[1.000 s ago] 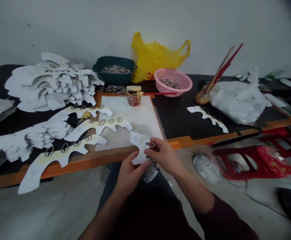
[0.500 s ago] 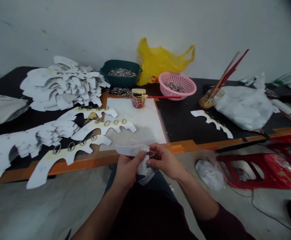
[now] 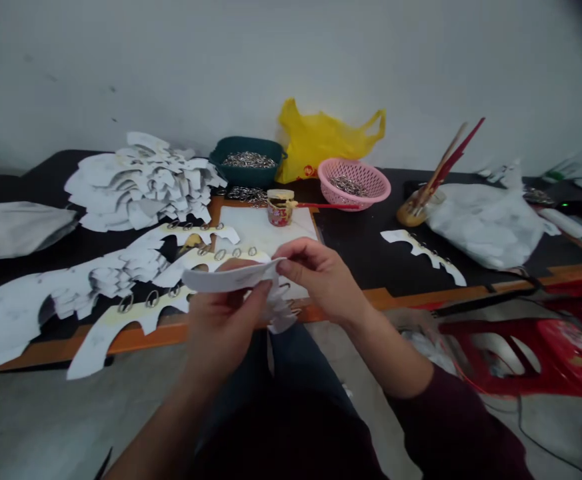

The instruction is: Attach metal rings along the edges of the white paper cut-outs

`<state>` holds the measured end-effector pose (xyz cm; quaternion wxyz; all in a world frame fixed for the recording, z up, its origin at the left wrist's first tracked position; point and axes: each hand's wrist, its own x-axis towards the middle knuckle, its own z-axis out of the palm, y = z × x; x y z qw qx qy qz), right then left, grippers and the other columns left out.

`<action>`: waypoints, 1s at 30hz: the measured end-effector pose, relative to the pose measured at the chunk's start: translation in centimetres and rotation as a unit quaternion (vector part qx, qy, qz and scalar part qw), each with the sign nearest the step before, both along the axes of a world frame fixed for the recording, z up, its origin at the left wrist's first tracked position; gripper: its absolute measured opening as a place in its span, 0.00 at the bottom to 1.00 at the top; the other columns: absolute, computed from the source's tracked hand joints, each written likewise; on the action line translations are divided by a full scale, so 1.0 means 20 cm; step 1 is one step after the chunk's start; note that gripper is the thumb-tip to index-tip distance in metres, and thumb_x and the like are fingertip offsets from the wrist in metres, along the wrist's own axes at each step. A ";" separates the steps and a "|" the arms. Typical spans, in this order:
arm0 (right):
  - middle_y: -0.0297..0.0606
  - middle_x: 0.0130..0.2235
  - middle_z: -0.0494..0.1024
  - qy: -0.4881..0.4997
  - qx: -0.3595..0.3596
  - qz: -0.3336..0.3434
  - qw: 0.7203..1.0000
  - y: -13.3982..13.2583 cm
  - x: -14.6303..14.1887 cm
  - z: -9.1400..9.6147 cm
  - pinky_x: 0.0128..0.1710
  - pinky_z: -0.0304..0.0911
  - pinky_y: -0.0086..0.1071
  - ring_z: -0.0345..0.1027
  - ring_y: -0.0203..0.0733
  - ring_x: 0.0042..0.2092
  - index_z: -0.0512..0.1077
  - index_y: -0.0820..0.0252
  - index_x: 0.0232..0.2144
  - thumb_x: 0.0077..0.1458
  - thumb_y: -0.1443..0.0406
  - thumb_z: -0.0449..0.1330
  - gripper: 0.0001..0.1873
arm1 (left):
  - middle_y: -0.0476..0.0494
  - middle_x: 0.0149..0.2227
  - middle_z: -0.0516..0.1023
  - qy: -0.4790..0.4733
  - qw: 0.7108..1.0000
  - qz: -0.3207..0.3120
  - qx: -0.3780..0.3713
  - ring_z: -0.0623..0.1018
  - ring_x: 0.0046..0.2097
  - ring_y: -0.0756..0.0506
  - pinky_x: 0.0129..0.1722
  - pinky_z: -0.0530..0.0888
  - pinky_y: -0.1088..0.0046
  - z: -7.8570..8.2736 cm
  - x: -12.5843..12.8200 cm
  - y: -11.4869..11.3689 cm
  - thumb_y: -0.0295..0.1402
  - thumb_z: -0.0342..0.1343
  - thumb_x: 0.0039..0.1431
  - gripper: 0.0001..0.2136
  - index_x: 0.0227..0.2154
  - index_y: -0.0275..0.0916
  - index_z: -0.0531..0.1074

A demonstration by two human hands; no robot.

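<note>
A white cut-out strip is held between my two hands above the table's front edge. My left hand grips its near side, thumb on top. The fingers of my right hand pinch its right end. A folded or notched part hangs below, and a metal ring shows at its lower right. Similar strips with rings standing along a yellowish glued band lie to the left, such as the nearest ringed strip. Another ringed strip rests on the right of the table.
Behind stand a green basket and a pink basket of metal rings, plus a yellow bag. A glue tin bears a red-handled brush. At left is a pile of cut-outs; a red stool stands at right.
Both hands have risen and moved forward over the table edge with the strip. It is now turned more edge-on, its long end pointing left. The camera view has shifted slightly.
</note>
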<state>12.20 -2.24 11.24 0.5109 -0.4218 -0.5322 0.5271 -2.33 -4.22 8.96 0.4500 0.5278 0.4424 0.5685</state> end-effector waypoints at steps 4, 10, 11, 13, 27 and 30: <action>0.29 0.26 0.67 0.062 -0.070 -0.001 0.996 0.02 0.02 0.03 0.30 0.61 0.27 0.63 0.32 0.28 0.69 0.56 0.37 0.49 0.56 0.59 0.14 | 0.44 0.35 0.73 0.226 0.927 0.096 0.282 0.73 0.38 0.46 0.37 0.71 0.70 0.07 -0.01 0.02 0.25 0.56 0.48 0.09 0.34 0.40 0.73; 0.33 0.30 0.73 0.105 -0.218 -0.007 0.970 -0.03 0.19 -0.22 0.29 0.60 0.27 0.64 0.32 0.29 0.72 0.59 0.35 0.39 0.61 0.66 0.17 | 0.39 0.42 0.73 0.297 0.905 0.036 0.302 0.68 0.49 0.41 0.49 0.64 0.60 -0.31 0.13 -0.08 0.23 0.54 0.50 0.14 0.40 0.42 0.71; 0.33 0.29 0.73 0.098 -0.212 -0.034 0.972 -0.05 0.22 -0.26 0.29 0.60 0.27 0.64 0.32 0.28 0.73 0.59 0.34 0.38 0.62 0.67 0.17 | 0.39 0.42 0.72 0.271 0.926 0.045 0.257 0.68 0.48 0.41 0.50 0.63 0.59 -0.36 0.14 -0.13 0.24 0.55 0.49 0.13 0.39 0.43 0.72; 0.32 0.27 0.72 0.084 -0.215 -0.065 0.971 -0.09 0.28 -0.32 0.28 0.59 0.27 0.64 0.32 0.28 0.73 0.59 0.33 0.38 0.62 0.67 0.16 | 0.41 0.39 0.72 0.174 0.978 -0.003 0.113 0.70 0.45 0.41 0.48 0.65 0.61 -0.44 0.14 -0.24 0.27 0.57 0.48 0.09 0.34 0.41 0.72; 0.31 0.24 0.71 -0.143 -0.192 0.012 0.971 -0.25 0.40 -0.36 0.29 0.57 0.28 0.62 0.32 0.27 0.70 0.61 0.25 0.46 0.62 0.60 0.06 | 0.45 0.38 0.78 -0.327 0.846 -0.115 -0.405 0.76 0.40 0.46 0.46 0.69 0.69 -0.50 0.43 -0.27 0.30 0.62 0.43 0.17 0.39 0.37 0.71; 0.29 0.23 0.69 -0.217 -0.165 0.065 0.960 -0.23 0.42 -0.34 0.25 0.54 0.26 0.59 0.31 0.25 0.70 0.60 0.25 0.46 0.65 0.59 0.04 | 0.44 0.39 0.78 -0.289 0.860 -0.105 -0.407 0.75 0.42 0.45 0.46 0.69 0.68 -0.51 0.43 -0.28 0.31 0.61 0.44 0.17 0.41 0.36 0.70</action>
